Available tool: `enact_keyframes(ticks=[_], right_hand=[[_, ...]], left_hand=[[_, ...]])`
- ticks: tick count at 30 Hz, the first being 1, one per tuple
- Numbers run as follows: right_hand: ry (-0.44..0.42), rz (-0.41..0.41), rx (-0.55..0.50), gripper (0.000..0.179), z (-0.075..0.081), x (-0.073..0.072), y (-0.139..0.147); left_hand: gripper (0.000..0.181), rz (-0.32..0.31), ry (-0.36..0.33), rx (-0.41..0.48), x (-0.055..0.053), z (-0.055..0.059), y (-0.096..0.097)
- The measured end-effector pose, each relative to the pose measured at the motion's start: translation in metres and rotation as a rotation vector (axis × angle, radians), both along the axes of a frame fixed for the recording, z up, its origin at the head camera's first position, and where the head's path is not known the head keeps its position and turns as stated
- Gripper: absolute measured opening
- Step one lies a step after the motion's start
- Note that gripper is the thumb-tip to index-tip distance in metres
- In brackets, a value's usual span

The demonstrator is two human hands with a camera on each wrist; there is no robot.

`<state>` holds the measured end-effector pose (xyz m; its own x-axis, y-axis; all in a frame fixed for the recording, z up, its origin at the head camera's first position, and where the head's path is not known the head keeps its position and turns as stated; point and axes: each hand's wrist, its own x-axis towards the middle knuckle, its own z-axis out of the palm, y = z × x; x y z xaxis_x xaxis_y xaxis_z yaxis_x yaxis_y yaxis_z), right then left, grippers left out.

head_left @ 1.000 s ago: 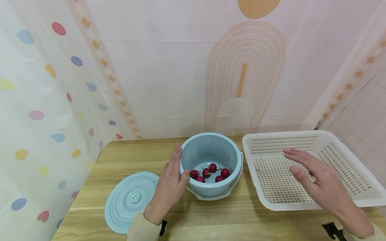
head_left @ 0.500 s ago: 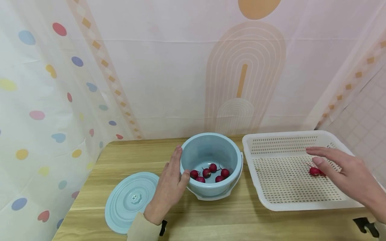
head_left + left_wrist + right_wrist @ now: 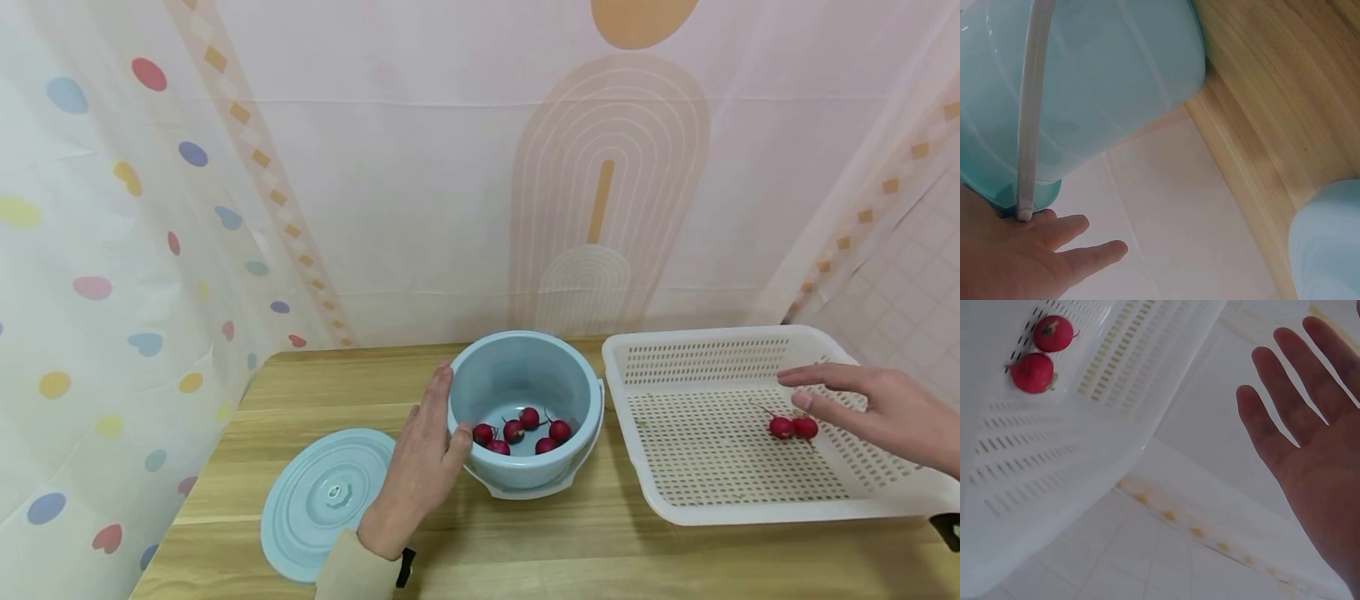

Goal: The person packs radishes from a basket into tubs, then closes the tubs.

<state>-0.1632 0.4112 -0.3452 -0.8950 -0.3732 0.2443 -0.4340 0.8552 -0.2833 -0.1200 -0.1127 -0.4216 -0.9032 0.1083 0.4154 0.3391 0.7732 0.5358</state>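
A light blue bucket with several red radishes inside it stands on the wooden table. My left hand rests against the bucket's left side, thumb at the rim and fingers straight along the outside. In the left wrist view, its fingertips lie just beyond the rim, near the white handle. My right hand hovers over the right part of a white perforated basket, fingers extended and holding nothing. Two radishes lie side by side on the basket floor, left of that hand.
A round light blue lid lies on the table to the left of the bucket, partly behind the left forearm. The basket sits close to the bucket's right side. A patterned curtain hangs right behind the table's back edge.
My right hand has moved right across the basket, uncovering the two radishes there. The left hand and the bucket have stayed in place.
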Motion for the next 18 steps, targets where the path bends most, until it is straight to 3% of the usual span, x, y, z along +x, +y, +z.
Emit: enact_keyframes(ticks=[8,18], right_hand=[[-0.063,0.081,0.079,0.031,-0.004,-0.021,0.014],[-0.37,0.129,0.109,0.04,-0.006,-0.043,0.016]], left_hand=[[0.073,0.003,0.002,-0.012,0.001,0.001,0.0],[0.073,0.0,-0.002,-0.013,0.001,0.002,0.0]])
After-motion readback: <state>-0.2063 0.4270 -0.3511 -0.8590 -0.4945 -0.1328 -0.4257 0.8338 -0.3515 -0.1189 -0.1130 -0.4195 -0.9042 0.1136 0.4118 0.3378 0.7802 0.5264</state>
